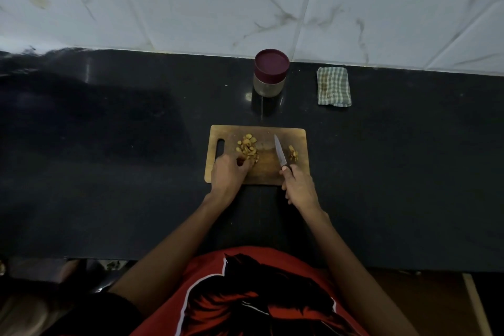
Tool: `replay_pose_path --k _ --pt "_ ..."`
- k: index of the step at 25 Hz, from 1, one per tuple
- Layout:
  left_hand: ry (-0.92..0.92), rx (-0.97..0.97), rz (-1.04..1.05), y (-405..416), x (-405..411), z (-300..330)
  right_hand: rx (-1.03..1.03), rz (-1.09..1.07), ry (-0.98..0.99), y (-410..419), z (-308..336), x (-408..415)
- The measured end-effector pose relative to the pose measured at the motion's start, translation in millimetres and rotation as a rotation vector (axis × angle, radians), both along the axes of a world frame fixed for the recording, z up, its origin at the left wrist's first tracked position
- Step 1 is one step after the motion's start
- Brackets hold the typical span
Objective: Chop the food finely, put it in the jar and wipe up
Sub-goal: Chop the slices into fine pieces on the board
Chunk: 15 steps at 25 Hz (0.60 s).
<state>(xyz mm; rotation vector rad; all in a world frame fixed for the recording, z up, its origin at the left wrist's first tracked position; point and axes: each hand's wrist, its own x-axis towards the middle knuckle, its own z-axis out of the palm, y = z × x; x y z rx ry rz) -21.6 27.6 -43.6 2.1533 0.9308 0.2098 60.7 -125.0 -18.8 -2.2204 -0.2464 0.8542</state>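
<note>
My left hand (229, 172) pinches food (247, 147) while my right hand (298, 185) grips the knife (281, 153); a slip could nick fingertips.

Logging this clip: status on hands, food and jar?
Right hand grips knife; left hand on the food pile on the board. Jar lidded, cloth unused. Nothing in the way.
</note>
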Motion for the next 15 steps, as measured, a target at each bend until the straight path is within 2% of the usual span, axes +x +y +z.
replay_pose_path --k 3,8,15 --pt "-0.051 -0.072 0.058 4.0 -4.7 5.0 -0.011 0.003 0.003 0.5 0.7 0.2" --pt "-0.182 -0.474 0.442 23.7 -2.7 7.4 -0.016 -0.003 -0.014 1.5 0.9 0.0" --pt "-0.085 -0.547 0.422 23.1 15.0 18.0 -0.021 -0.002 0.000 0.4 2.7 -0.1"
